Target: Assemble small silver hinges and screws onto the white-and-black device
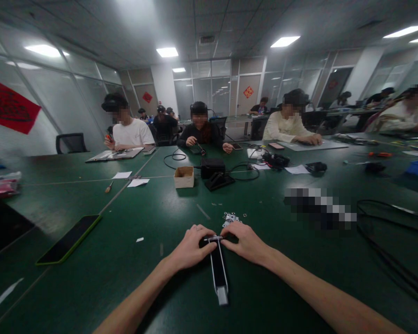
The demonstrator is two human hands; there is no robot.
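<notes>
A long black bar with silver edges and a metal end piece (218,271) lies on the green table (132,218), pointing toward me. My left hand (191,248) is curled over its far end from the left. My right hand (245,241) pinches the same far end from the right. The fingertips of both hands meet at the top of the bar. Just beyond my right hand lie a small metal bracket and several loose washers or nuts (231,217).
A phone in a green case (69,239) lies to the left. A small cardboard box (184,176), a black box with cables (214,169) and paper slips sit mid-table. Black cables (390,232) run at the right. Several people work at the far side.
</notes>
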